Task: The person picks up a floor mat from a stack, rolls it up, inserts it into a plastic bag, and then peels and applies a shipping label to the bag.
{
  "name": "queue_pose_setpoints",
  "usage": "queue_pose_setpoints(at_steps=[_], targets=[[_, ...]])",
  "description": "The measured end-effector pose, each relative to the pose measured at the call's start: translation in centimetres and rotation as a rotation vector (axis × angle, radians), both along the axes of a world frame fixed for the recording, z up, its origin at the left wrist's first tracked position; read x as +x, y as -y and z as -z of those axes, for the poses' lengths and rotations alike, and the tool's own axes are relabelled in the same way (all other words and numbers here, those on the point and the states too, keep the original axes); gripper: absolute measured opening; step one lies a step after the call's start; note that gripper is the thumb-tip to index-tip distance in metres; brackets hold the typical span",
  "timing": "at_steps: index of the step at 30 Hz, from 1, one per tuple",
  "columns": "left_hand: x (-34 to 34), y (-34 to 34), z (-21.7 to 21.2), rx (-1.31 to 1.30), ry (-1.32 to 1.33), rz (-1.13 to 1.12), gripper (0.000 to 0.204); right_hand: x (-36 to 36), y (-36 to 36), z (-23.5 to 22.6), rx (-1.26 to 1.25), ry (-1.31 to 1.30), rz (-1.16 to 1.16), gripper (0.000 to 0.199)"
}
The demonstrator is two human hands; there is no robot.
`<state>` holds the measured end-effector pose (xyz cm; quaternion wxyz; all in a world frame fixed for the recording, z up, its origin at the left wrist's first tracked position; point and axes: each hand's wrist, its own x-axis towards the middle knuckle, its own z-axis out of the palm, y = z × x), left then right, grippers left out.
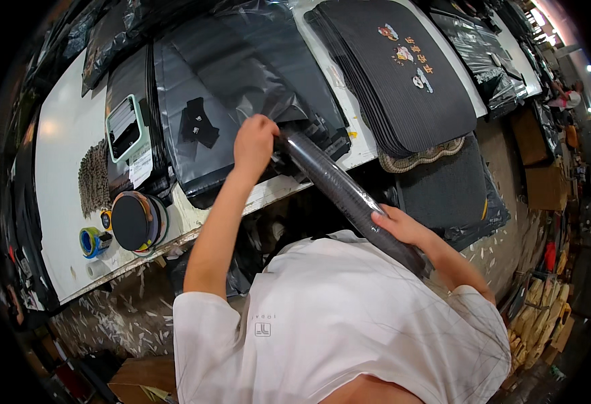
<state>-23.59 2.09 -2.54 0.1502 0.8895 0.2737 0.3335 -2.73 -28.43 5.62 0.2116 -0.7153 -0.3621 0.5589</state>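
Note:
A rolled dark mat (336, 185) in shiny clear plastic slants in front of my body, one end over the table's edge and the other near my right side. My right hand (402, 224) grips its lower part, thumb on top. At its upper end my left hand (255, 140) is closed in a pinch, seemingly on the loose plastic there; the fingertips are partly hidden. Beneath the left hand lies a stack of black plastic bags (208, 47), with a few small black tags (200, 123) on top.
To the right, a pile of dark ribbed mats (396, 81) with cartoon prints overhangs the white table (63, 175). Further left are a phone in a pale green case (125, 129), a stack of round pads (134, 221), tape rolls (93, 241) and a brown shaggy piece (94, 178). Scraps litter the floor (127, 316).

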Motion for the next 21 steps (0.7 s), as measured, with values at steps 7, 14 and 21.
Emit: queue_pose_setpoints(at_steps=[7, 14, 21], targets=[[0.7, 5.1, -2.7, -0.131, -0.256, -0.304, 0.045, -2.3, -2.5, -4.6, -0.318, -0.866, 0.486, 0.059], [3.3, 16.0, -9.3, -0.253, 0.115, 0.431, 0.036, -1.8, -5.6, -7.8, -0.193, -0.699, 0.528, 0.056], [9.5, 11.9, -11.2, 0.500, 0.416, 0.708, 0.039, -0.4, -3.6, 0.3, 0.914, -0.048, 0.951, 0.026]])
